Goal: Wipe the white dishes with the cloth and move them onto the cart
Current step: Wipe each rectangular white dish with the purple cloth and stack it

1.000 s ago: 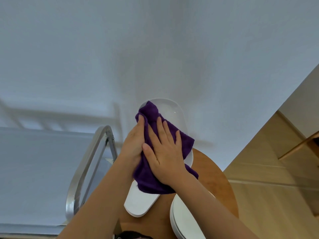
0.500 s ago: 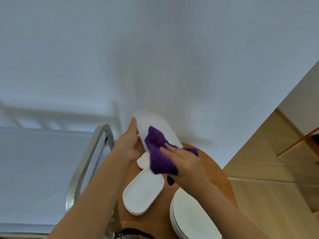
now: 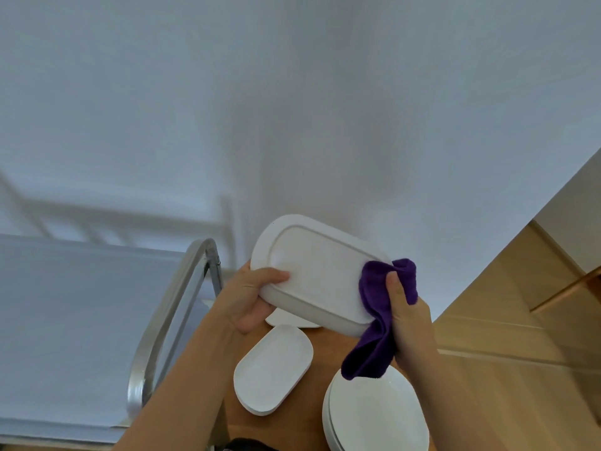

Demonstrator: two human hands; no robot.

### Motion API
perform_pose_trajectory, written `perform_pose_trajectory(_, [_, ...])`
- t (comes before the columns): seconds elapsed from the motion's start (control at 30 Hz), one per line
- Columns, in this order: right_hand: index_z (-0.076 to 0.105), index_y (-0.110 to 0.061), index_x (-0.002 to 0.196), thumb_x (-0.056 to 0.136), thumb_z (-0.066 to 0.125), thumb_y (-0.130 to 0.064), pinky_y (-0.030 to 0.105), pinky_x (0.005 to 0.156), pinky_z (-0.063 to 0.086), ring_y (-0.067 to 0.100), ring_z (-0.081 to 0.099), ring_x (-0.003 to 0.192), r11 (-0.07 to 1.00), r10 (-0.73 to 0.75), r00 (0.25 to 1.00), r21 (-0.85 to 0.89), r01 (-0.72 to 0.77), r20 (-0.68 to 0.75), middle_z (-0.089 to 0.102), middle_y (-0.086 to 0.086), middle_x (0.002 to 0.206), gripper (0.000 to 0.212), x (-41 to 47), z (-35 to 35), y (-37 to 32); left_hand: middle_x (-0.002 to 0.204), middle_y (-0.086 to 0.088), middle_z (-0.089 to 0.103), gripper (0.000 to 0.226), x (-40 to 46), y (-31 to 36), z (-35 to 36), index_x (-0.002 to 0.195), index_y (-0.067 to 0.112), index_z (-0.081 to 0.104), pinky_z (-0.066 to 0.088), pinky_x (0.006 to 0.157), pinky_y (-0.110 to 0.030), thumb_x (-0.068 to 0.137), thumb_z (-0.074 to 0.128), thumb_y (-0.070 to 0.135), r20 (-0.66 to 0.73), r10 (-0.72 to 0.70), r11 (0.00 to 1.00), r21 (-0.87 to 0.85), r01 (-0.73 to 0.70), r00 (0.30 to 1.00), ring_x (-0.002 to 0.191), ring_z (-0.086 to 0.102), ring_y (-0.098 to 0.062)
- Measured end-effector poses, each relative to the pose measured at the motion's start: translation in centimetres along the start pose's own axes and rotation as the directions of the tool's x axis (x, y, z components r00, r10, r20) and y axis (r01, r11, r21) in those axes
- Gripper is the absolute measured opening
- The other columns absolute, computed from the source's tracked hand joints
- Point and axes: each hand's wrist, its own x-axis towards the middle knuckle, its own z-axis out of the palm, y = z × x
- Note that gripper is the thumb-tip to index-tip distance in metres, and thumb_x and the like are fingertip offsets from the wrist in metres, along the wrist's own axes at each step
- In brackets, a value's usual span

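Two hands on one oblong white dish (image 3: 317, 278), held in the air over the round wooden table (image 3: 325, 346), underside up. Left hand (image 3: 247, 301) clamps its left end, thumb on the base. Right hand (image 3: 409, 317) pinches the purple cloth (image 3: 377, 314) against the dish's right end. Smaller oblong dish (image 3: 273, 369) and plate stack (image 3: 374, 415) rest on the table below. Cart (image 3: 58, 320) sits left, handle rail (image 3: 169, 307) beside the table.

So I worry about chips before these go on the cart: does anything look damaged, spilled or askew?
Nothing stands out. The held dish, underside up, shows no chips or cracks, gripped by the left hand while the right hand holds the purple cloth to it. Dishes on the table sit flat.
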Motion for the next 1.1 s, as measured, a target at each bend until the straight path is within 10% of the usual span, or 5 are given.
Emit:
perform_pose_trajectory(0.33, [0.045,-0.054,0.114,0.074,0.064,-0.06,0.005,0.075,0.045,-0.013,0.058,0.096,0.802,-0.326,0.811,-0.313,0.51,0.485,0.059,-0.018,0.116,0.045,1.4,2.1,-6.2,0.098,-0.016,0.07,0.053,-0.1,2.8,0.6,0.108,0.006,0.063,0.059,0.065,-0.036,0.058,0.065,-0.013,0.131,-0.065,0.964,0.263,0.029,0.989,0.086,0.07,-0.029])
perform_pose_trajectory(0.43, [0.013,-0.073,0.127,0.078,0.065,-0.056,0.026,0.108,0.032,0.005,0.029,0.137,0.564,-0.24,0.647,-0.438,0.7,0.724,0.021,-0.015,0.154,0.073,1.4,4.9,-7.2,0.089,-0.015,0.071,0.041,-0.3,2.6,1.8,0.096,0.005,0.067,0.057,0.064,-0.033,0.059,0.061,-0.012,0.23,-0.18,0.879,0.474,0.051,0.956,0.081,0.069,-0.028])
perform_pose_trajectory(0.57, [0.005,-0.075,0.127,0.075,0.061,-0.066,0.036,0.105,0.036,0.014,0.027,0.136,0.315,-0.035,0.548,-0.512,0.799,0.836,0.014,-0.016,0.153,0.077,1.4,6.6,-7.3,0.08,-0.006,0.072,0.043,-0.8,3.1,1.5,0.094,0.009,0.064,0.056,0.063,-0.028,0.064,0.06,-0.021,0.278,-0.287,0.802,0.593,0.071,0.917,0.078,0.071,-0.022])
perform_pose_trajectory(0.7, [0.052,-0.043,0.116,0.072,0.074,-0.05,0.029,0.084,0.052,0.005,0.057,0.097,0.551,-0.039,0.567,-0.456,0.699,0.823,0.059,-0.017,0.107,0.05,1.3,6.9,-6.6,0.081,-0.006,0.07,0.038,-1.2,3.4,0.5,0.09,0.009,0.063,0.056,0.068,-0.032,0.055,0.066,-0.008,0.282,-0.297,0.735,0.678,0.03,0.912,0.082,0.068,-0.024])
perform_pose_trajectory(1.1, [0.052,-0.045,0.104,0.055,0.066,-0.058,0.005,0.066,0.046,-0.009,0.061,0.086,0.934,-0.159,0.907,-0.238,0.267,0.391,0.067,-0.025,0.093,0.053,-0.5,3.8,1.2,0.075,-0.011,0.071,0.045,-1.9,5.9,0.6,0.079,0.008,0.072,0.054,0.053,-0.03,0.034,0.068,0.003,0.232,0.155,0.889,0.392,-0.239,0.96,0.068,0.069,-0.025])
